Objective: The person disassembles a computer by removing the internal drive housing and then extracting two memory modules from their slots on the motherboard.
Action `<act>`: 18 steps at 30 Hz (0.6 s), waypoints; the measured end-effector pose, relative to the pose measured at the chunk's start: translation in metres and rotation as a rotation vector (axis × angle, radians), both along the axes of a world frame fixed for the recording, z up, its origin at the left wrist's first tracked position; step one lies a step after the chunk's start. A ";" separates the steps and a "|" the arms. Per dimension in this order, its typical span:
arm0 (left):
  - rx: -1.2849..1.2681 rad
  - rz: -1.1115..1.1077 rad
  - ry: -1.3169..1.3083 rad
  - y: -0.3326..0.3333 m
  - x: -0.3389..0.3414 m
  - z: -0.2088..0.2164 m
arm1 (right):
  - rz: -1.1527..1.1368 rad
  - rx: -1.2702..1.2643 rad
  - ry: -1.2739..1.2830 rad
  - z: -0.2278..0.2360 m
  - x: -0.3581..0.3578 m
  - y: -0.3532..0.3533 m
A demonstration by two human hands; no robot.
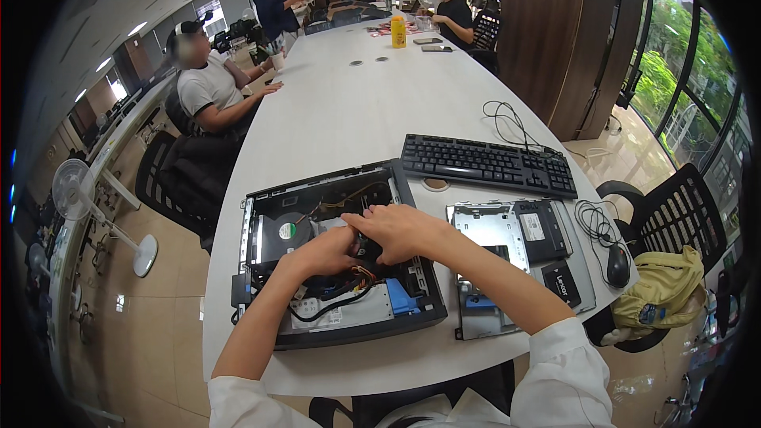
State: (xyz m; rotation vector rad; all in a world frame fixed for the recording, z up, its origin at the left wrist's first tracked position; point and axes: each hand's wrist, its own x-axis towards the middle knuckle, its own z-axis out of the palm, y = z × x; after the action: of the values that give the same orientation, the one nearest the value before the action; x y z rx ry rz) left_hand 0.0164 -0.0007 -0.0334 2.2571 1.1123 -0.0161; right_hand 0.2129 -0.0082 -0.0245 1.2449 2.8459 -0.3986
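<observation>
An open desktop computer case (428, 301) lies flat on the table in front of me, its insides facing up. Both my hands reach into the middle of it and meet there. My left hand (329, 250) has its fingers bent down among the parts, mostly hidden. Over and beside it, my right hand (394, 230) curls its fingers toward the left one; what they grip is hidden. Around them are a round black fan (279, 230), bundled cables (363, 273), a silver drive (321, 315) near the front and a blue plastic bracket (403, 298).
Right of the case lies a metal panel (483, 226) with black drives (543, 230) on it. A black keyboard (487, 165) sits behind, and a mouse (617, 266) at the right edge. Farther off stand a yellow can (398, 32) and seated people. A yellow bag (658, 289) rests on a chair.
</observation>
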 end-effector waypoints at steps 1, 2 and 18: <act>-0.003 0.002 0.000 0.000 0.000 -0.001 | 0.011 0.031 0.022 0.001 0.001 0.001; 0.011 0.004 -0.009 0.000 -0.001 -0.001 | 0.021 0.062 0.045 0.001 0.001 0.001; 0.007 -0.039 0.035 0.001 -0.002 -0.003 | 0.106 0.253 0.267 -0.019 0.006 0.001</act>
State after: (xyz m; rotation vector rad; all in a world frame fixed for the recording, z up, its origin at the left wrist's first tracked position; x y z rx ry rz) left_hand 0.0142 0.0005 -0.0362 2.2927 1.0877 -0.0678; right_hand 0.2185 -0.0072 -0.0438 1.1437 3.2590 -0.2221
